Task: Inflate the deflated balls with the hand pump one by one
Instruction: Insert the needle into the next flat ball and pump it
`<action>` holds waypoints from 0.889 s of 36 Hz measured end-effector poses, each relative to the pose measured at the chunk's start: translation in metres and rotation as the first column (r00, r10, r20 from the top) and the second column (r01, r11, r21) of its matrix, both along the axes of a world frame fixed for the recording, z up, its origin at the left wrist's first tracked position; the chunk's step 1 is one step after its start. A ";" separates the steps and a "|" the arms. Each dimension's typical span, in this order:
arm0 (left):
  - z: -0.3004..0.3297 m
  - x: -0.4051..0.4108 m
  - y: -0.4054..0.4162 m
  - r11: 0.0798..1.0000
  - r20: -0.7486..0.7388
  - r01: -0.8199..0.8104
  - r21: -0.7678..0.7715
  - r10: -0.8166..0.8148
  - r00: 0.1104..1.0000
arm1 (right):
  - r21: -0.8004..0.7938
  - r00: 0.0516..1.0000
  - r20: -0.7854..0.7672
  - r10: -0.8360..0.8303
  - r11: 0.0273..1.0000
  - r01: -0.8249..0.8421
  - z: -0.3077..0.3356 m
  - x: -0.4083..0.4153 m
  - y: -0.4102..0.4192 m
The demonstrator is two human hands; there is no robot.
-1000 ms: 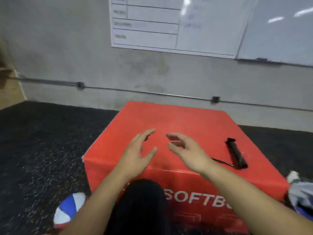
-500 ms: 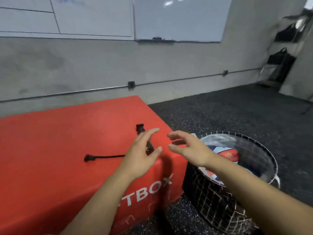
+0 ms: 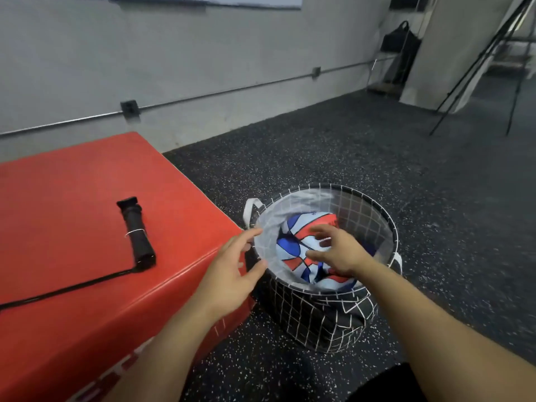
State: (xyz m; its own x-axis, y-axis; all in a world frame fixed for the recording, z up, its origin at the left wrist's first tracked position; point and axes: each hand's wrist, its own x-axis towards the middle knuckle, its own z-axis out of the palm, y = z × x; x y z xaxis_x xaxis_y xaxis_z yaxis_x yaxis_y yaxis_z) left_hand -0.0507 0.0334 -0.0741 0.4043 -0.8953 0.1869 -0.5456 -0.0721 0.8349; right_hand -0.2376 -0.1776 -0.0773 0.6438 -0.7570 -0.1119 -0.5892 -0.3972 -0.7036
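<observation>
A red, white and blue deflated ball (image 3: 295,250) lies crumpled inside a black basket with a white grid pattern (image 3: 319,323) on the floor. My right hand (image 3: 336,250) hovers over the ball inside the basket's mouth, fingers spread and holding nothing. My left hand (image 3: 232,271) is open beside the basket's left rim, over the corner of the red box (image 3: 72,192). The black hand pump (image 3: 136,233) lies on top of the red box, its thin black hose (image 3: 63,291) trailing toward the left edge.
The basket has white handles (image 3: 250,210) and a pale lining. Dark speckled rubber floor (image 3: 377,158) surrounds it. A grey wall with a conduit runs behind. A black tripod (image 3: 478,68) and a dark bag on a rack (image 3: 400,42) stand at the far right.
My view has swung right from the red box to the basket. Both hands moved right and down; my right hand now reaches over the ball in the basket.
</observation>
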 end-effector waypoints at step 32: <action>-0.049 0.016 -0.087 0.997 -0.113 0.037 0.073 -0.029 0.993 | -0.366 0.933 -0.352 -0.080 0.929 -0.058 -0.095 0.095 -0.085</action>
